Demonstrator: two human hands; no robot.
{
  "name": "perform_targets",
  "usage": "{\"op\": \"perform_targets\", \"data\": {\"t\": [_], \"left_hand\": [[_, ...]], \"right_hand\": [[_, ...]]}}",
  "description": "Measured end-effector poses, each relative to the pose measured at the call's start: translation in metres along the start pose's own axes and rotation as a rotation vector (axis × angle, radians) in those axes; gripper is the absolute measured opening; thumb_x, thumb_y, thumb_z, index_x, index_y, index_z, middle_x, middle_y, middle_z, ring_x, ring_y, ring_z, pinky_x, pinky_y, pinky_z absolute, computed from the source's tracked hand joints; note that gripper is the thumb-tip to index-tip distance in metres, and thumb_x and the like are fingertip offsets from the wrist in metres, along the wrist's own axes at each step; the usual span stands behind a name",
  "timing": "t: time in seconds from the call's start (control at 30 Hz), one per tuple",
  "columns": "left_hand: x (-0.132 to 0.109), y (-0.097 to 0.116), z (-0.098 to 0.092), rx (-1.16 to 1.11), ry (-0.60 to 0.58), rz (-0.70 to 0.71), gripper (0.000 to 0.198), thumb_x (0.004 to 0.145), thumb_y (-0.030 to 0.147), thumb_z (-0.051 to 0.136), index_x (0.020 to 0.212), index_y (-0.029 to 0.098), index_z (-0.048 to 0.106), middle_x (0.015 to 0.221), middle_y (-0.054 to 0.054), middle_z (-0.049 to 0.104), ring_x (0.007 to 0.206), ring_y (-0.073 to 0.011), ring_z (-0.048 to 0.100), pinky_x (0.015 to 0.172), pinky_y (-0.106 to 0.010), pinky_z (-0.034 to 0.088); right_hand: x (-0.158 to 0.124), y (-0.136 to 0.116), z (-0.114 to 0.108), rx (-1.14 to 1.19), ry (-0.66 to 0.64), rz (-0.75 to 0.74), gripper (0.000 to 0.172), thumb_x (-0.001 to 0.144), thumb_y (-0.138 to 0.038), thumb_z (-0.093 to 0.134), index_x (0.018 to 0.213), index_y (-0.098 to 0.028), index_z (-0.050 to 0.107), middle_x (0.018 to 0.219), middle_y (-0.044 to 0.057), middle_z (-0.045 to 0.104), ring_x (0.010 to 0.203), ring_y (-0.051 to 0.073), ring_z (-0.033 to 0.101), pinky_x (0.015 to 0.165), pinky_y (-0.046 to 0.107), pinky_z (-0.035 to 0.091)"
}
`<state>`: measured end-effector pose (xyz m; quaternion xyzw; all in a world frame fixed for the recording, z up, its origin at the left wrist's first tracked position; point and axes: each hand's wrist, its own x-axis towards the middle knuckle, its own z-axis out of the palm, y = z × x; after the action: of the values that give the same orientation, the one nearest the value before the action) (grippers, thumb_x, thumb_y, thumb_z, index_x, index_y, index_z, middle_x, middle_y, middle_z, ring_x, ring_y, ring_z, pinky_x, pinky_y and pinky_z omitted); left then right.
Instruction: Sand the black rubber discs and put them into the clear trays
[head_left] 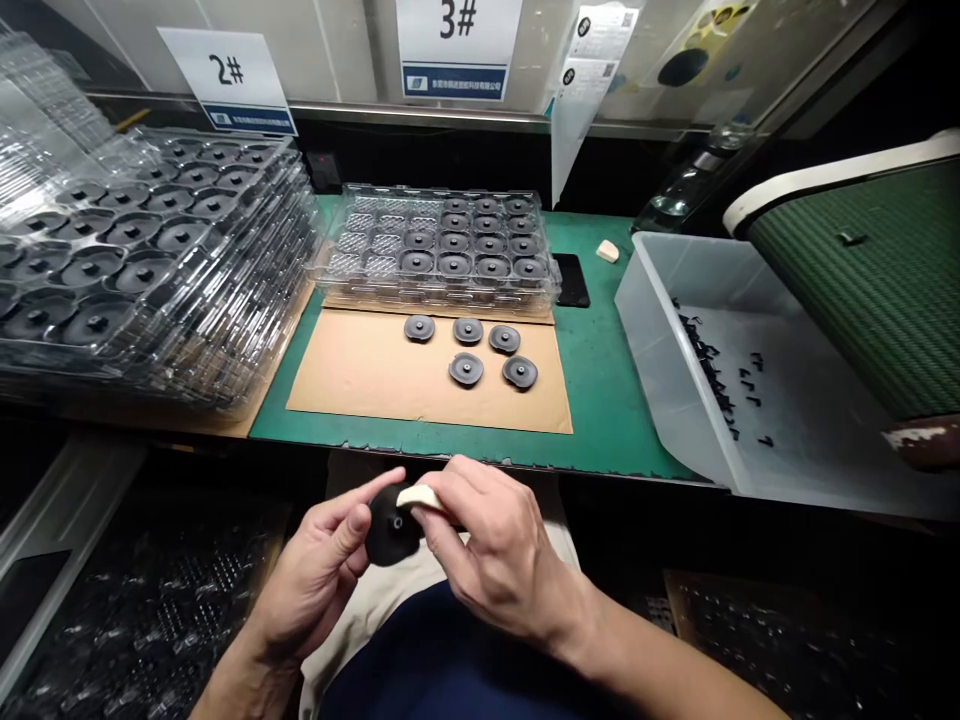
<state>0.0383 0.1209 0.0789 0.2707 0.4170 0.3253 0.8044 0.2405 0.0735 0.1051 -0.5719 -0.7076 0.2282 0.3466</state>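
Note:
Between thumb and fingers, my left hand (319, 570) grips a black round disc (391, 540) with a small hub at its middle. My right hand (499, 555) pinches a small cream-coloured block (418, 496), possibly a sponge or eraser, against the disc's face. Both hands are in front of the table edge, above my lap. Farther back, several similar dark discs lie on a brown cardboard sheet (352, 370), among them a near one (466, 370). Behind them a clear plastic tray (375, 290) holds more discs in its right and middle pockets; some left pockets show no disc.
Tall stacked clear trays (247, 300) of discs stand at left. At right is a translucent bin (652, 340) with small black pieces, beside a green conveyor belt (862, 270). A black phone-like slab (572, 280) and another cream block (607, 251) lie on the green mat (600, 400).

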Motion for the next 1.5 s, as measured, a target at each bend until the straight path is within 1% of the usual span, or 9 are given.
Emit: {"op": "perform_targets", "data": {"t": [0.13, 0.23, 0.4, 0.53, 0.8, 0.93, 1.07, 1.23, 1.5], "left_hand": [[-0.001, -0.003, -0.001, -0.079, -0.149, -0.113, 0.048, 0.09, 0.045, 0.076, 0.128, 0.017, 0.076, 0.116, -0.017, 0.079, 0.107, -0.03, 0.075, 0.096, -0.037, 0.06], [0.001, -0.007, 0.003, -0.151, -0.009, 0.073, 0.051, 0.078, 0.036, 0.089, 0.126, 0.026, 0.077, 0.118, -0.01, 0.08, 0.108, -0.0237, 0.075, 0.095, -0.026, 0.058], [0.004, -0.007, 0.001, -0.115, 0.072, 0.233, 0.052, 0.076, 0.03, 0.09, 0.126, 0.029, 0.076, 0.122, -0.008, 0.079, 0.115, -0.0247, 0.073, 0.099, -0.026, 0.056], [0.001, -0.005, -0.008, -0.066, -0.055, -0.003, 0.045, 0.087, 0.038, 0.08, 0.128, 0.02, 0.076, 0.118, -0.013, 0.079, 0.111, -0.0255, 0.073, 0.099, -0.027, 0.056], [-0.002, -0.01, -0.007, -0.165, -0.201, -0.206, 0.043, 0.1, 0.048, 0.06, 0.126, 0.018, 0.077, 0.109, -0.015, 0.08, 0.079, -0.0238, 0.075, 0.068, -0.036, 0.065], [0.001, -0.008, -0.001, -0.204, -0.031, 0.061, 0.047, 0.083, 0.032, 0.085, 0.129, 0.028, 0.075, 0.123, -0.008, 0.078, 0.108, -0.0218, 0.074, 0.097, -0.028, 0.058], [0.005, -0.004, 0.004, -0.123, 0.059, 0.299, 0.057, 0.069, 0.017, 0.094, 0.121, 0.032, 0.078, 0.126, -0.004, 0.077, 0.116, -0.023, 0.071, 0.096, -0.023, 0.057], [0.004, -0.003, -0.009, -0.088, 0.006, 0.146, 0.052, 0.077, 0.028, 0.09, 0.127, 0.028, 0.076, 0.123, -0.008, 0.078, 0.113, -0.0231, 0.072, 0.098, -0.024, 0.055], [0.0, -0.013, -0.014, -0.187, -0.153, -0.194, 0.032, 0.099, 0.041, 0.064, 0.109, 0.016, 0.081, 0.089, -0.009, 0.077, 0.076, -0.0189, 0.07, 0.067, -0.032, 0.064]], "right_hand": [[0.004, 0.001, -0.005, -0.097, -0.046, -0.276, 0.019, 0.102, -0.021, 0.052, 0.113, -0.02, 0.067, 0.098, 0.006, 0.069, 0.082, 0.019, 0.055, 0.074, 0.035, 0.039], [0.006, -0.003, -0.001, 0.032, 0.025, -0.051, 0.016, 0.102, -0.025, 0.052, 0.096, -0.018, 0.065, 0.085, 0.004, 0.064, 0.075, 0.016, 0.052, 0.07, 0.032, 0.039], [0.006, -0.005, 0.007, 0.339, -0.15, 0.318, 0.027, 0.104, -0.028, 0.051, 0.078, -0.02, 0.056, 0.071, -0.004, 0.053, 0.063, 0.011, 0.044, 0.058, 0.026, 0.034], [0.006, 0.0, 0.004, 0.162, -0.034, 0.112, 0.016, 0.101, -0.023, 0.054, 0.089, -0.019, 0.063, 0.083, 0.001, 0.059, 0.075, 0.014, 0.051, 0.072, 0.029, 0.04], [0.013, 0.006, -0.001, -0.097, -0.106, -0.424, 0.021, 0.1, -0.019, 0.053, 0.114, -0.023, 0.069, 0.099, 0.004, 0.067, 0.088, 0.019, 0.054, 0.079, 0.036, 0.038], [0.016, 0.001, 0.004, 0.019, 0.003, 0.029, 0.02, 0.101, -0.027, 0.054, 0.084, -0.018, 0.061, 0.078, 0.001, 0.057, 0.071, 0.015, 0.047, 0.067, 0.032, 0.035], [0.017, -0.007, 0.007, 0.338, -0.223, 0.368, 0.029, 0.101, -0.03, 0.053, 0.074, -0.02, 0.052, 0.069, -0.005, 0.05, 0.062, 0.01, 0.042, 0.055, 0.026, 0.031], [0.018, -0.003, 0.004, 0.04, -0.029, 0.119, 0.024, 0.099, -0.025, 0.056, 0.075, -0.019, 0.052, 0.075, -0.002, 0.052, 0.069, 0.013, 0.043, 0.066, 0.029, 0.033], [0.02, 0.008, -0.001, -0.077, -0.186, -0.308, 0.022, 0.104, -0.021, 0.05, 0.116, -0.02, 0.069, 0.094, 0.006, 0.063, 0.08, 0.018, 0.048, 0.075, 0.034, 0.041]]}}
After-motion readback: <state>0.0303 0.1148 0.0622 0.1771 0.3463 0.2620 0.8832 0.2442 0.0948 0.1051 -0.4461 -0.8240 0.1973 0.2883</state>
